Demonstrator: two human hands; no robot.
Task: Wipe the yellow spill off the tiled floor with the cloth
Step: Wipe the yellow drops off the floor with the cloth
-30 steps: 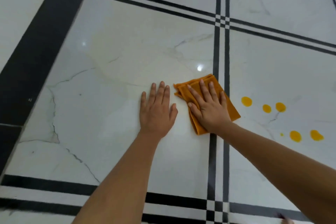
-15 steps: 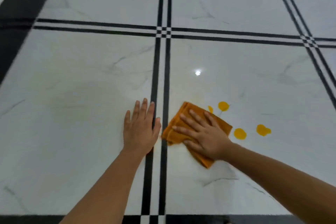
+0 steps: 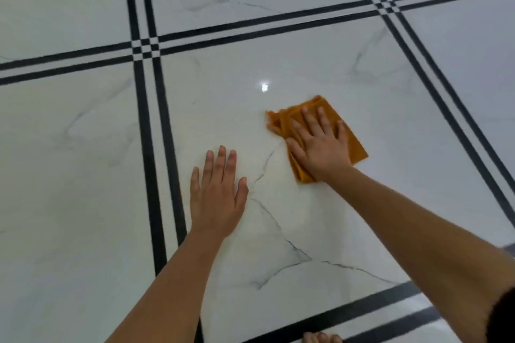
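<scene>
We see the right hand spread flat, pressing the folded orange cloth onto the white tiled floor. The left hand lies beside it, flat and released, grasping nothing.

Head view, looking down on a white marble-veined tiled floor crossed by paired black inlay strips. The folded orange cloth lies flat on the central tile, just below and right of a bright light reflection. The right hand presses palm-down on the cloth, fingers spread — its edges show around them. The left hand rests flat on bare tile, left of the cloth and apart from it.
</scene>
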